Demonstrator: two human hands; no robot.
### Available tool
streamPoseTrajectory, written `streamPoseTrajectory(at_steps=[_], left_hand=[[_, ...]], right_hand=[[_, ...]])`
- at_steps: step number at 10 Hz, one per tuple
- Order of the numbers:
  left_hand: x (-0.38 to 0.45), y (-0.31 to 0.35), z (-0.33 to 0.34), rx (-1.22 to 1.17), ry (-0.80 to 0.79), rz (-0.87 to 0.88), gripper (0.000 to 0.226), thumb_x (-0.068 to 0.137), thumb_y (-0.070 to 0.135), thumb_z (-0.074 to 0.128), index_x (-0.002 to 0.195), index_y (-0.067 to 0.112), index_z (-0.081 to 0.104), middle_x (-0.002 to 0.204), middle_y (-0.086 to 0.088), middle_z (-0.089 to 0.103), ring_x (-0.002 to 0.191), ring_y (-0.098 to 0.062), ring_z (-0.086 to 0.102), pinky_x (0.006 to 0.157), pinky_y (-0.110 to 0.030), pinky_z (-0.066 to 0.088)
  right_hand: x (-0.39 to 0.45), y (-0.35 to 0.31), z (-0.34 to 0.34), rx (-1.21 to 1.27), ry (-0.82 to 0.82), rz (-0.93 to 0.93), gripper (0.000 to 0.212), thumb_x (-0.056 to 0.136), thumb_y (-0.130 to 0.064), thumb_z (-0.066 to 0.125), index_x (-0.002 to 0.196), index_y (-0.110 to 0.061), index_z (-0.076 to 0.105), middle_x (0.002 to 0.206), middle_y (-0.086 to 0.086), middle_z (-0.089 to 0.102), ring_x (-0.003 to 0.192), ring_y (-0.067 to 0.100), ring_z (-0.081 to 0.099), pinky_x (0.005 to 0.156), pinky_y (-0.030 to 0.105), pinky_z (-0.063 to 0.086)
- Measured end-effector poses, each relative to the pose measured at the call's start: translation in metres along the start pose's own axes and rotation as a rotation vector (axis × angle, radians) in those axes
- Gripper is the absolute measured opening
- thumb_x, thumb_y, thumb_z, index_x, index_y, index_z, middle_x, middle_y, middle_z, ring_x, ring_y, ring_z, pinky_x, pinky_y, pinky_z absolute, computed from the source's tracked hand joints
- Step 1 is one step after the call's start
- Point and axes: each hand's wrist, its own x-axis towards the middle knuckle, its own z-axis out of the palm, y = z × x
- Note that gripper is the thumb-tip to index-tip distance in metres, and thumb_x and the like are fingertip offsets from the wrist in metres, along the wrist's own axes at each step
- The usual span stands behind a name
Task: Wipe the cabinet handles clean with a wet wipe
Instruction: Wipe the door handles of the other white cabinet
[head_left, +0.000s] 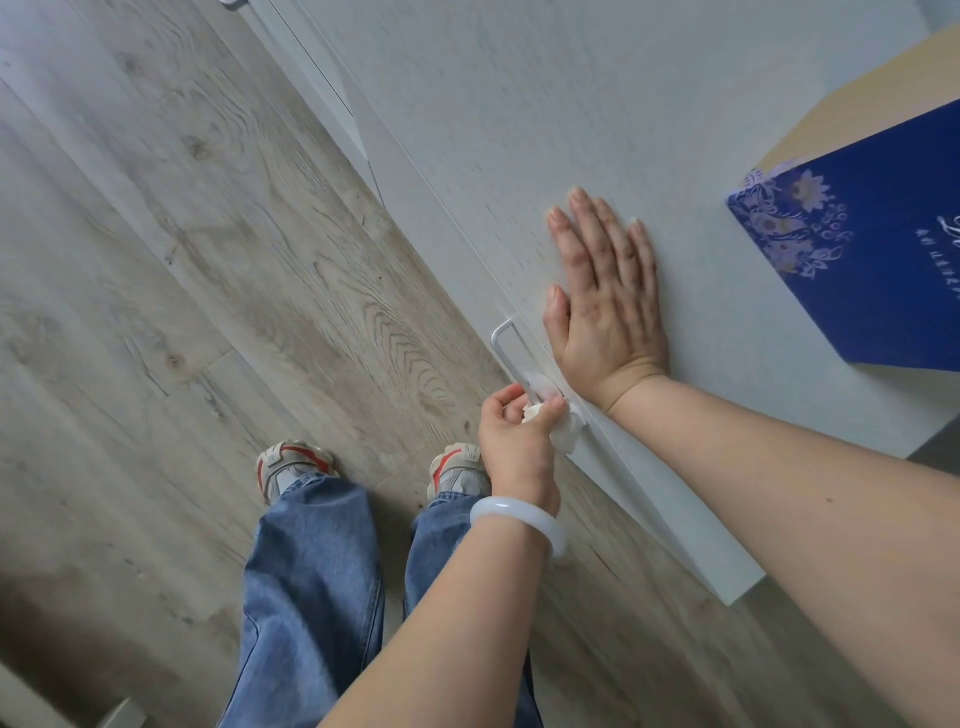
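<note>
A slim white bar handle (506, 347) is fixed to the edge of a pale grey cabinet door (649, 130). My left hand (514, 436), with a pale bangle on its wrist, pinches a crumpled white wet wipe (558, 423) around the lower part of the handle. My right hand (605, 306) lies flat on the door face just beside the handle, fingers straight and together. The handle's lower end is hidden by the wipe and my fingers.
A dark blue box with a floral print (862, 260) lies on the cabinet top at the right. Another cabinet door edge (332, 88) runs further along. Wood-grain floor (182, 260) spreads to the left, and my jeans and sneakers (296, 467) stand below.
</note>
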Motion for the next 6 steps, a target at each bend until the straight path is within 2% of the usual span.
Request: streamPoseTrajectory(at_steps=[1, 2, 3, 4, 5, 6], left_hand=[[0.004, 0.007, -0.011, 0.086, -0.073, -0.012, 0.045, 0.078, -0.007, 0.075, 0.114, 0.009, 0.053, 0.103, -0.010, 0.070, 0.096, -0.024, 0.067, 0.089, -0.033, 0.055], [0.016, 0.024, -0.020, 0.222, -0.155, -0.047, 0.049, 0.073, -0.008, 0.078, 0.116, 0.001, 0.054, 0.102, -0.018, 0.070, 0.099, -0.035, 0.068, 0.092, -0.047, 0.055], [0.027, 0.048, -0.021, 0.443, -0.300, -0.074, 0.038, 0.066, -0.009, 0.080, 0.099, -0.002, 0.063, 0.088, -0.017, 0.069, 0.091, -0.034, 0.068, 0.094, -0.047, 0.054], [0.038, 0.073, -0.021, 0.606, -0.392, -0.036, 0.036, 0.068, -0.012, 0.077, 0.102, -0.008, 0.065, 0.090, -0.022, 0.071, 0.092, -0.036, 0.069, 0.091, -0.046, 0.056], [0.046, 0.089, -0.025, 0.475, -0.324, 0.031, 0.048, 0.069, -0.013, 0.077, 0.111, 0.001, 0.060, 0.072, -0.004, 0.066, 0.078, -0.025, 0.067, 0.079, -0.038, 0.056], [0.035, 0.078, -0.027, 0.377, -0.240, 0.056, 0.058, 0.066, -0.005, 0.082, 0.116, 0.010, 0.056, 0.095, -0.011, 0.067, 0.091, -0.028, 0.067, 0.086, -0.042, 0.056]], right_hand=[[0.000, 0.000, 0.000, 0.007, 0.002, -0.003, 0.063, 0.091, -0.028, 0.041, 0.150, -0.012, 0.031, 0.158, 0.008, 0.025, 0.147, 0.024, 0.022, 0.119, 0.049, 0.017], [0.000, 0.000, 0.000, 0.010, 0.004, 0.000, 0.063, 0.091, -0.028, 0.041, 0.150, -0.011, 0.031, 0.158, 0.008, 0.025, 0.147, 0.024, 0.022, 0.119, 0.049, 0.017], [0.000, 0.000, 0.000, 0.011, -0.002, 0.000, 0.063, 0.090, -0.028, 0.041, 0.150, -0.011, 0.031, 0.158, 0.008, 0.025, 0.147, 0.024, 0.021, 0.119, 0.049, 0.017], [0.000, 0.000, 0.000, 0.011, -0.009, -0.004, 0.064, 0.090, -0.028, 0.041, 0.151, -0.011, 0.030, 0.159, 0.008, 0.024, 0.147, 0.024, 0.021, 0.119, 0.049, 0.017], [0.000, 0.000, 0.000, 0.020, -0.011, -0.005, 0.064, 0.090, -0.028, 0.041, 0.151, -0.011, 0.030, 0.159, 0.009, 0.024, 0.147, 0.024, 0.021, 0.119, 0.049, 0.017], [-0.001, 0.000, 0.000, 0.020, -0.005, -0.001, 0.063, 0.090, -0.028, 0.040, 0.151, -0.012, 0.030, 0.159, 0.008, 0.024, 0.147, 0.024, 0.021, 0.119, 0.049, 0.016]])
